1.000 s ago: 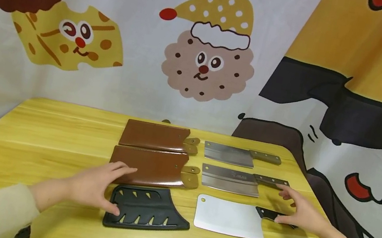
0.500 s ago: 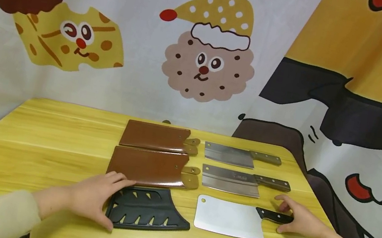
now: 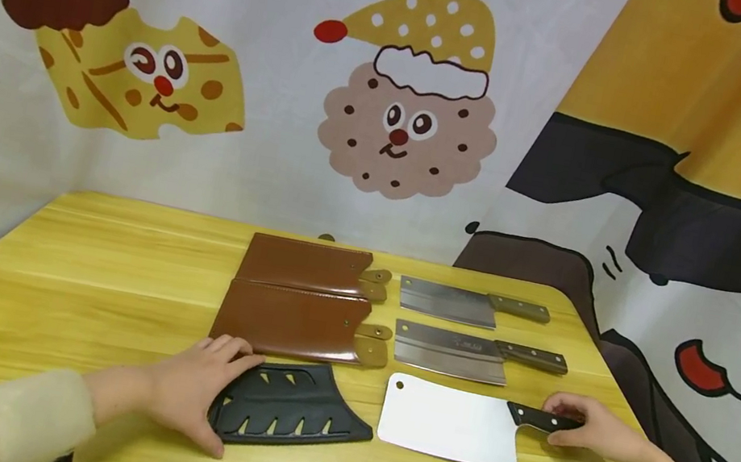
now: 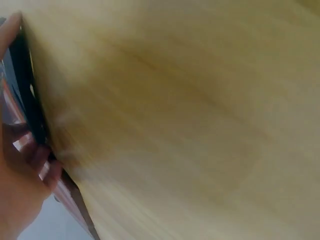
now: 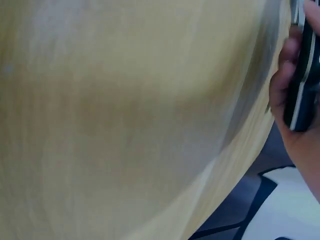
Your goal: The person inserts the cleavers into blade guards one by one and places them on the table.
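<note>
My left hand [image 3: 189, 389] holds the left end of a black slotted knife sheath [image 3: 290, 405], thumb at its near edge and fingers at its far edge. In the left wrist view the sheath [image 4: 22, 75] lies between thumb and fingers. On the right, my right hand [image 3: 597, 432] grips the black handle of a cleaver [image 3: 452, 423] with a broad white blade pointing left. The right wrist view shows the cleaver's handle [image 5: 302, 85] with fingers curled under it; the blade is mostly outside that view. The blade's tip end lies close to the sheath's opening.
Two brown leather sheaths [image 3: 306, 265] with tan snap straps lie behind the black one. Right of them, two steel cleavers rest on the table, the farther [image 3: 448, 302] and the nearer [image 3: 449, 351]. A printed curtain [image 3: 238, 184] hangs behind the yellow wooden table [image 3: 90, 282].
My right hand has closed round the cleaver's handle, and its blade has tilted and shifted slightly. My left hand has moved from over the black sheath to grip its left end.
</note>
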Available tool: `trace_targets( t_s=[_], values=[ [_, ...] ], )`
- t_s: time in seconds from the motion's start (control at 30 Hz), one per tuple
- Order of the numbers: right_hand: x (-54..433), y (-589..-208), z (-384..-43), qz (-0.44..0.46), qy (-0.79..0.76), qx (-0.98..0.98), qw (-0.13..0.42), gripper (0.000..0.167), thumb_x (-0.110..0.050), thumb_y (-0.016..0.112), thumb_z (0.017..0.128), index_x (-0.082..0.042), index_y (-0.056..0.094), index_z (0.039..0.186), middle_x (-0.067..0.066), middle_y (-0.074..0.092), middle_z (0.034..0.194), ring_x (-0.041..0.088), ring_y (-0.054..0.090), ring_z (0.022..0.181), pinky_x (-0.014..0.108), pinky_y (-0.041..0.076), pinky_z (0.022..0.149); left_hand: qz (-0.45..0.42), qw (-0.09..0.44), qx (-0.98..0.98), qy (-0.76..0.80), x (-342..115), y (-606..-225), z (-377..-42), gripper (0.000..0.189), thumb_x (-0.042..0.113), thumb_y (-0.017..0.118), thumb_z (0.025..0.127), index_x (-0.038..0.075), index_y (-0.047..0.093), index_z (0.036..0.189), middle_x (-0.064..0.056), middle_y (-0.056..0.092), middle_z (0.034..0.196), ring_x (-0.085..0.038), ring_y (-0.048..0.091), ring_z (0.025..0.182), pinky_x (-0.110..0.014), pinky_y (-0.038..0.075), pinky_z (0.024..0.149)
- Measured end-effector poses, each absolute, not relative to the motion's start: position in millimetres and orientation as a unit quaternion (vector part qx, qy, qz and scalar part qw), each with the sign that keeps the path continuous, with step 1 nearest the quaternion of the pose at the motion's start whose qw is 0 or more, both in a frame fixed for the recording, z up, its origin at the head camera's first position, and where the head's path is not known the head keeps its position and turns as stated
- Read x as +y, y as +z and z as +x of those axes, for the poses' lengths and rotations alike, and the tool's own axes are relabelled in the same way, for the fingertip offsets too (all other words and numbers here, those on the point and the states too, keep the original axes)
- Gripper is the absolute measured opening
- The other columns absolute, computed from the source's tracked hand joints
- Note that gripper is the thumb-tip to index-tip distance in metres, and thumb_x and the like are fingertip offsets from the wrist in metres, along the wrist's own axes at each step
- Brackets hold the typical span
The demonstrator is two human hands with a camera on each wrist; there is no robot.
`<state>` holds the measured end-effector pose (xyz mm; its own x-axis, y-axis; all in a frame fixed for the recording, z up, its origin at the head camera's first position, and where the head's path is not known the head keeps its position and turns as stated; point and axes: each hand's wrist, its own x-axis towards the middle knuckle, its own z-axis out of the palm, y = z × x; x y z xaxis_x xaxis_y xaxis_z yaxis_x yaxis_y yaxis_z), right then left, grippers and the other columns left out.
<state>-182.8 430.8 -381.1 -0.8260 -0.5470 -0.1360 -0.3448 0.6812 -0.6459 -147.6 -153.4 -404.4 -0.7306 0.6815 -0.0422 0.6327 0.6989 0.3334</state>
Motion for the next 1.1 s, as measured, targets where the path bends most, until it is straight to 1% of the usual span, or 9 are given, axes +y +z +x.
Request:
trace_targets(
  t_s=[0.1,0.2,0.3,0.37,0.47,0.6,0.7,0.93,1.1],
  values=[
    [438,-378,-182,-0.219,-0.371,0.881,0.193,0.021,-0.006,0.066,0.084,-0.002,0.061,0.103,-0.016,0.062,0.093,-0.003,0.054,0.077,0.020,0.046,0.063,0.354,0.090,0.912,0.185,-154,-404,-147,0.112,0.063,0.075,0.059,0.000,0.033,0.142,-0.008,0.038,0.127,-0.020,0.038,0.113,-0.040,0.041,0.091],
    [445,-374,-179,-0.182,-0.413,0.865,0.218,0.022,-0.005,0.062,0.086,-0.014,0.066,0.106,-0.016,0.063,0.090,-0.001,0.055,0.070,0.023,0.047,0.056,0.358,0.101,0.901,0.222,-154,-403,-147,0.111,0.051,0.079,0.058,-0.004,0.030,0.141,-0.009,0.034,0.126,-0.021,0.036,0.111,-0.035,0.044,0.087],
    [450,-370,-177,-0.150,-0.440,0.854,0.233,0.029,-0.006,0.059,0.088,-0.030,0.067,0.104,-0.015,0.062,0.087,0.000,0.051,0.062,0.026,0.043,0.049,0.359,0.114,0.891,0.254,-156,-402,-150,0.104,0.044,0.081,0.056,0.000,0.034,0.138,-0.008,0.033,0.126,-0.020,0.035,0.110,-0.032,0.043,0.085],
    [451,-368,-177,-0.143,-0.452,0.849,0.234,0.033,-0.006,0.059,0.089,-0.034,0.067,0.102,-0.015,0.060,0.086,0.000,0.048,0.059,0.031,0.037,0.046,0.358,0.124,0.884,0.274,-157,-402,-151,0.101,0.040,0.081,0.057,0.002,0.033,0.137,-0.007,0.033,0.127,-0.019,0.035,0.110,-0.032,0.042,0.086],
    [451,-366,-177,-0.149,-0.486,0.829,0.233,0.036,-0.002,0.056,0.089,-0.034,0.068,0.102,-0.015,0.058,0.084,0.003,0.043,0.055,0.038,0.027,0.045,0.363,0.128,0.873,0.301,-159,-401,-154,0.101,0.035,0.082,0.058,0.003,0.030,0.138,-0.007,0.033,0.129,-0.019,0.036,0.112,-0.032,0.041,0.088],
    [450,-364,-180,-0.171,-0.531,0.799,0.224,0.041,0.005,0.052,0.089,-0.030,0.068,0.104,-0.015,0.056,0.083,0.017,0.029,0.050,0.042,0.019,0.047,0.370,0.130,0.857,0.334,-163,-398,-159,0.100,0.029,0.083,0.059,0.005,0.028,0.139,-0.006,0.033,0.128,-0.018,0.038,0.109,-0.028,0.041,0.087],
    [447,-361,-184,-0.182,-0.536,0.798,0.207,0.044,0.007,0.051,0.089,-0.030,0.068,0.106,-0.015,0.056,0.083,0.024,0.025,0.052,0.041,0.018,0.047,0.373,0.143,0.847,0.351,-163,-392,-163,0.101,0.027,0.083,0.061,0.007,0.025,0.142,-0.006,0.032,0.129,-0.019,0.040,0.108,-0.027,0.041,0.085],
    [432,-350,-188,-0.194,-0.518,0.813,0.184,0.044,0.007,0.053,0.088,-0.031,0.067,0.105,-0.015,0.050,0.075,0.026,0.022,0.050,0.041,0.018,0.046,0.368,0.170,0.836,0.369,-161,-377,-170,0.099,0.027,0.079,0.068,0.012,0.020,0.145,-0.011,0.028,0.134,-0.026,0.038,0.112,-0.034,0.042,0.084],
    [427,-346,-190,-0.204,-0.507,0.820,0.173,0.045,0.009,0.054,0.087,-0.031,0.067,0.105,-0.015,0.054,0.078,0.025,0.026,0.050,0.038,0.021,0.043,0.362,0.173,0.838,0.369,-166,-374,-172,0.099,0.028,0.078,0.070,0.015,0.016,0.147,-0.013,0.026,0.136,-0.029,0.037,0.115,-0.040,0.041,0.084]
  ],
)
